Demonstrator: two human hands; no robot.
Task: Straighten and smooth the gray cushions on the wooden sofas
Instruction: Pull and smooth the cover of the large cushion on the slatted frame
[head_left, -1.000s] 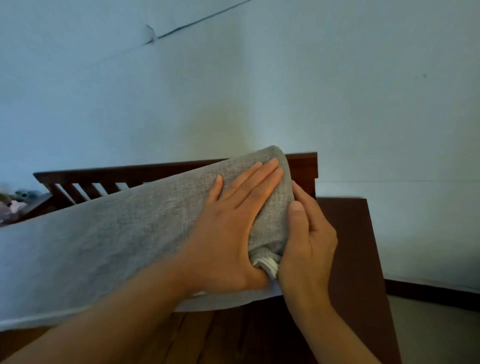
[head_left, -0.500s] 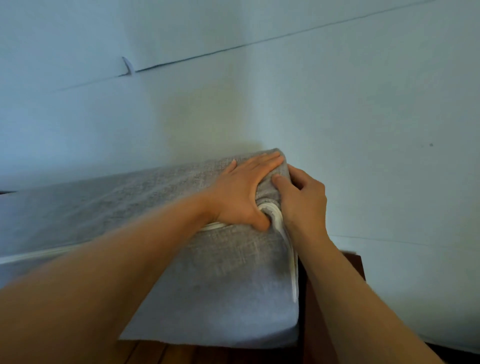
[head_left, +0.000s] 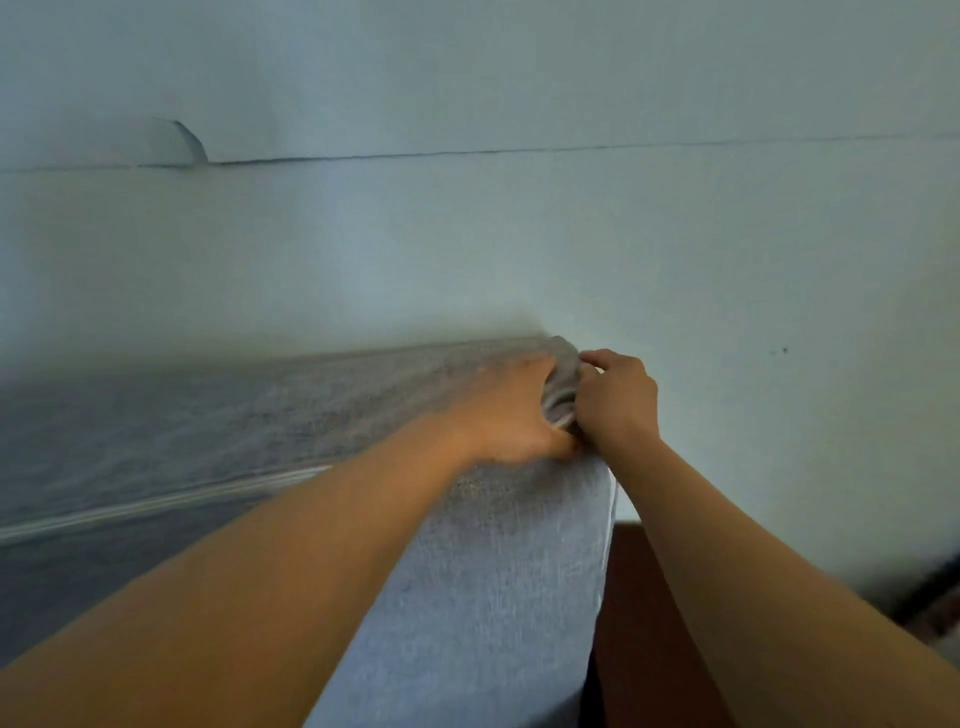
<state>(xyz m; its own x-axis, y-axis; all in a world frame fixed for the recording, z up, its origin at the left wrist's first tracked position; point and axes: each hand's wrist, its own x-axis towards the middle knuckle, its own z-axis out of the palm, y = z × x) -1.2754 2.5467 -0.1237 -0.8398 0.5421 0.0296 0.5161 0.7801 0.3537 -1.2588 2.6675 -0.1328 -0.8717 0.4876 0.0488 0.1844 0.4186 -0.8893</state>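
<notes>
A long gray cushion (head_left: 483, 571) stands upright against the pale wall, and its top edge runs from the left of the view to its upper right corner. Both my hands meet at that corner. My left hand (head_left: 511, 410) lies on the top face with its fingers curled into the bunched fabric. My right hand (head_left: 615, 397) grips the same corner from the right side, fingers curled round the cloth. White piping (head_left: 156, 501) runs along the cushion's seam on the left. The view is blurred by motion.
The dark wooden sofa arm (head_left: 644, 634) shows below the cushion's right edge. The pale wall (head_left: 519, 234) fills the background, with a thin dark line across it. A strip of dark baseboard and floor (head_left: 935, 603) lies at the far right.
The cushion has gone from tilted over the sofa frame to upright against the wall. My left hand changed from flat pressing to gripping the corner. My right hand stays at the corner.
</notes>
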